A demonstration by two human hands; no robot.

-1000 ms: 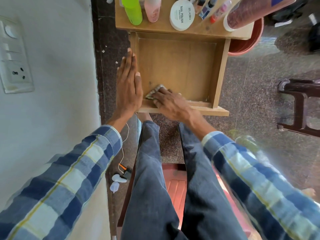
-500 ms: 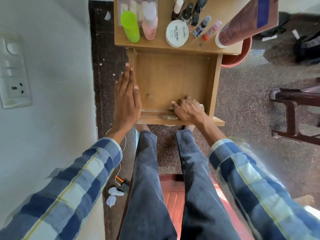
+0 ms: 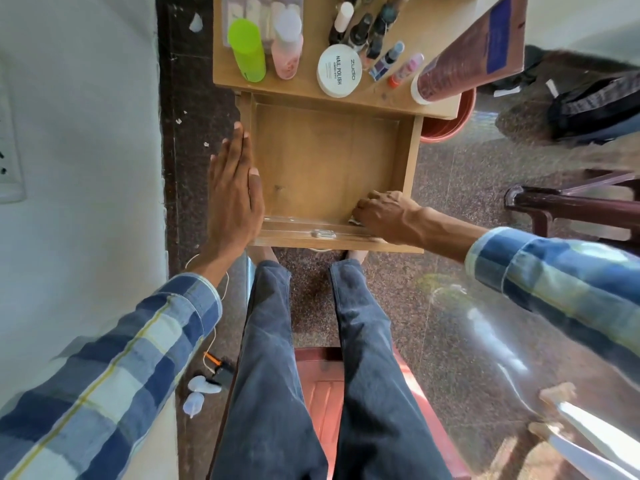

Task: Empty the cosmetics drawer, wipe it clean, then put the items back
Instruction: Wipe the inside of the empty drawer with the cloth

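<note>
Your pulled-out wooden drawer (image 3: 311,161) serves as the landmark; it projects toward you from under the wooden tabletop (image 3: 398,95), and its bare floor shows no cosmetics inside. Your left hand (image 3: 233,199) lies flat along the drawer's left wall, fingers straight and together, thumb resting on the wall's top edge near the front corner. Your right hand (image 3: 388,213) is in the drawer's front right corner, knuckles up and fingers curled down onto a small pale cloth (image 3: 354,220), of which only an edge shows beneath the hand, pressed to the drawer floor just behind the front panel. A small clear handle (image 3: 323,233) sits at the middle of the drawer's front panel.

Behind the drawer, on the tabletop, stand the removed items: a lime-green bottle (image 3: 246,51) and a pink bottle (image 3: 287,46) beyond the left rear corner, a round white tub marked NAIL POLISH (image 3: 339,71) beyond the middle, several small dark bottles (image 3: 367,29) farther back, and a large brown tube (image 3: 464,53) beyond the right rear corner. A red bucket (image 3: 446,123) stands on the floor just right of the drawer's rear.
</note>
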